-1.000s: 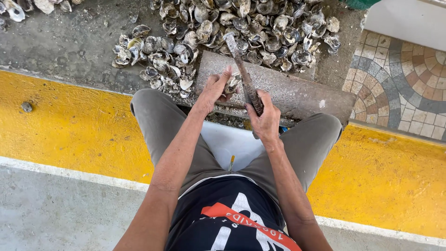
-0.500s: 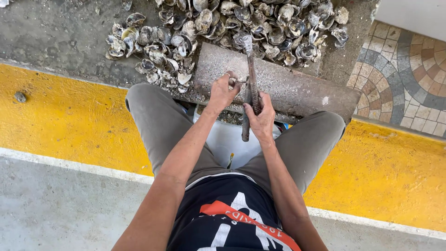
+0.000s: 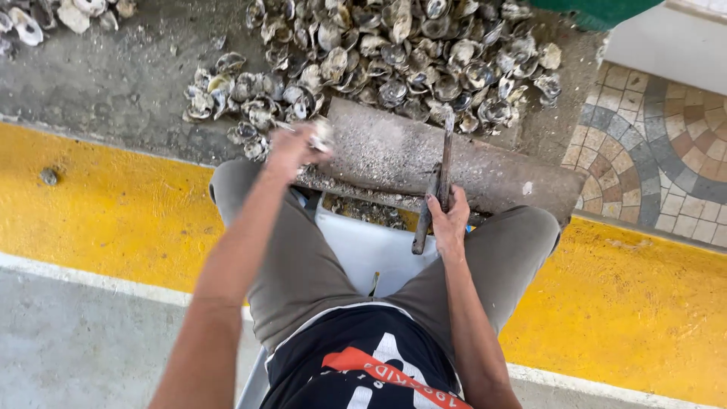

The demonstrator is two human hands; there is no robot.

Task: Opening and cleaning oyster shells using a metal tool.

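From the head camera, looking down over the person's lap, the left hand [image 3: 297,148] is stretched forward and to the left, its fingers closed around a pale oyster shell [image 3: 323,136] that shows blurred at the fingertips; the forearm runs long and nearly straight from the lower left of the view up to the near left end of a grey stone slab [image 3: 424,155], which serves as the work surface across the knees. The shell sits just over that left end, between the slab and the small cluster of shells [image 3: 242,102] on the concrete floor beside it. The right hand [image 3: 448,220] lies closer to the body, clamped on the lower part of a rusty metal bar [image 3: 438,182]. The bar's long axis runs almost straight away from the person, tilted slightly, its far tip resting on the slab near the big pile of shells [image 3: 409,53] and its near end hanging over a white bucket [image 3: 363,246] between the legs. So the shell lies to the left of the bar, well apart from it, with the left hand the one on it. The right wrist is bent inward, elbow tucked by the thigh. A yellow painted strip [image 3: 98,220] crosses the floor under the legs, and patterned tiles [image 3: 666,159] show at right.
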